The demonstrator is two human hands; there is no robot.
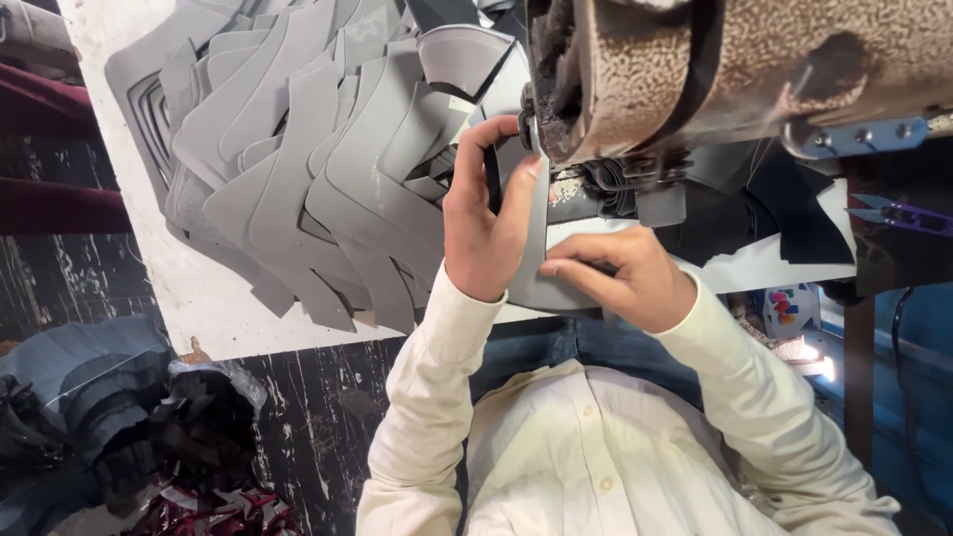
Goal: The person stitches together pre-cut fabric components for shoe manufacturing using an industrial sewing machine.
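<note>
My left hand [486,218] is closed on the upper part of a curved grey cut piece [554,296], thumb and fingers pinching it right beside the foot of the sewing machine [715,69]. Lower down on the same piece, my right hand [620,276] lies with its fingers bent and its fingertips pressing the piece against the white table [199,298] near the front edge. The two hands nearly touch. The needle area is hidden behind the machine head and my left fingers.
A large fanned pile of grey cut pieces [298,169] covers the table to the left. Dark pieces [774,213] lie under the machine, and purple thread snips [898,213] are at the right. A heap of grey and black scraps [129,427] sits on the floor, lower left.
</note>
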